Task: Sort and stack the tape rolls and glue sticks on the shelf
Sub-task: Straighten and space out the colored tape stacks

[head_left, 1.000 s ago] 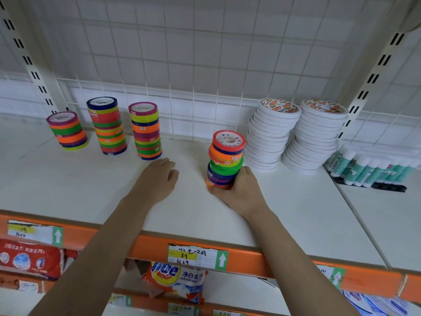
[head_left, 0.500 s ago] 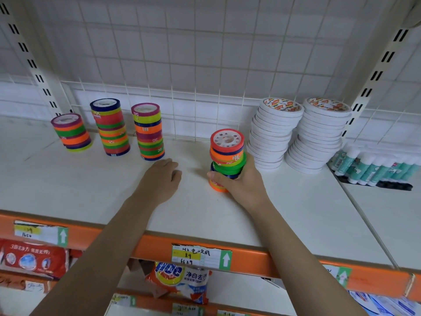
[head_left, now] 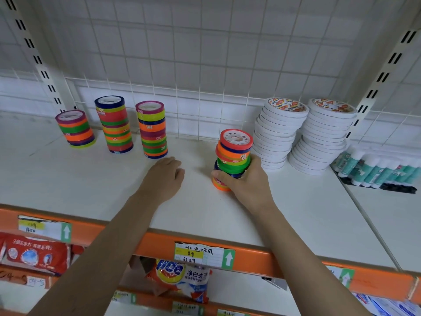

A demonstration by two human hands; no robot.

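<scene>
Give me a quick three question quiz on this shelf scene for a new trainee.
1. True or false: the right hand grips the leaning coloured tape stack.
2. How many coloured tape stacks stand at the back left by the wire grid? A) two B) three C) five
3. Fill in: the glue sticks lie to the ___ of the white tape stacks.

Key: 1 true; 2 B; 3 right.

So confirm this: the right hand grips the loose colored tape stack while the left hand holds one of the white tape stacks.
Not quite. In the head view the left hand holds nothing; it rests on the shelf. The right hand does grip the colored tape stack.
</scene>
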